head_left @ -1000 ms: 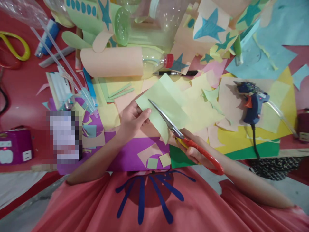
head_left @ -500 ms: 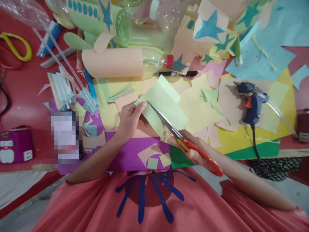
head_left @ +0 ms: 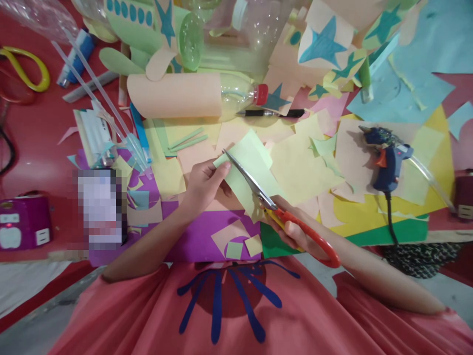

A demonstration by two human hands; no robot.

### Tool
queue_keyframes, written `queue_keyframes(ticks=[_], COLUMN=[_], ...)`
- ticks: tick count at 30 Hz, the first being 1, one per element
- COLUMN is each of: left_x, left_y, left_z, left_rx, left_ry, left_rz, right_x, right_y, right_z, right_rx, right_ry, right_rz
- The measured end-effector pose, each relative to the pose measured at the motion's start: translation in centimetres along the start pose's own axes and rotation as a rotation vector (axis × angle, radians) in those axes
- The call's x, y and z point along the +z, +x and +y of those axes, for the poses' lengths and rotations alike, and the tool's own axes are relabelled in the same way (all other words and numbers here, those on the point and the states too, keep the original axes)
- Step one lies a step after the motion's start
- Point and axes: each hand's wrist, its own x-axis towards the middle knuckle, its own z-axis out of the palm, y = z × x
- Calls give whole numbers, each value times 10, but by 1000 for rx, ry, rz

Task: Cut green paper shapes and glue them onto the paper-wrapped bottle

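Observation:
My left hand [head_left: 207, 185] pinches the left corner of a light green sheet of paper [head_left: 253, 160] between thumb and fingers. In my right hand [head_left: 291, 224] is a pair of scissors [head_left: 254, 185] with red and yellow handles, the fingers wrapped around them. The blades lie across the green paper, pointing up and left, and their tips reach its upper left edge close to my left thumb. Beneath the hands lie scraps of paper and a purple sheet [head_left: 192, 236] with small cut squares [head_left: 234, 250] on it.
A bottle wrapped in peach paper [head_left: 173, 96] lies beyond the hands, with a black pen [head_left: 271, 113] beside it. A glue gun [head_left: 388, 162] rests at right on paper. A phone [head_left: 101, 207], straws [head_left: 92, 88] and yellow-handled scissors [head_left: 31, 69] are at left.
The scissor blades have moved forward to the paper's upper left edge and look more closed. My left hand has shifted slightly right with the sheet. The paper's upper part looks smaller.

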Motion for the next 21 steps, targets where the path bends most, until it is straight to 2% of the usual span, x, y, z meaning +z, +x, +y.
queue_keyframes(ticks=[6, 11, 14, 17, 21], left_x=[0, -2, -3, -5, -6], left_y=[0, 1, 3, 5, 7], left_z=[2, -3, -6, -8, -10], left_rx=[-17, -23, 6, 38, 30], left_ry=[-4, -9, -34, -53, -67], left_rz=[-3, -1, 31, 63, 100], right_x=[5, 5, -3, -19, -43], right_y=[-1, 1, -3, -8, -4], right_z=[-13, -3, 0, -8, -22], right_rx=[82, 105, 142, 90, -7], right_ry=[50, 94, 72, -176, -806], right_rz=[52, 31, 47, 141, 464])
